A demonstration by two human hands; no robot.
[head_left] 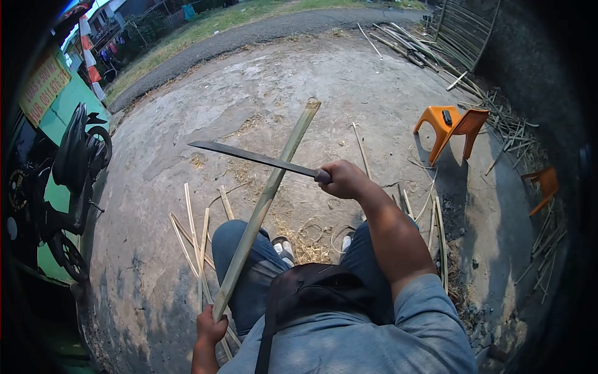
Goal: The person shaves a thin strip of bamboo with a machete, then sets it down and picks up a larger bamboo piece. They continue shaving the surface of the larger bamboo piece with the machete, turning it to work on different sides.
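My right hand (342, 179) is wrapped round the handle of a long machete (249, 154), whose dark blade points left. The blade crosses a long split bamboo strip (258, 215) at its upper part; whether they touch is hard to tell. At the strip's lower end my left hand (212, 325) is closed round it. The strip slants up and away over my left thigh, its far end above the ground. Thin bamboo slats (198, 249) lie on the ground to the left of my legs, and more slats (441, 243) are by my right leg.
An orange plastic chair (443, 128) with a small black object (446, 117) on its seat stands at the right. Bamboo poles (414, 47) lie at the back right. Another orange item (543, 189) is at the far right. A motorcycle (71, 181) stands at the left.
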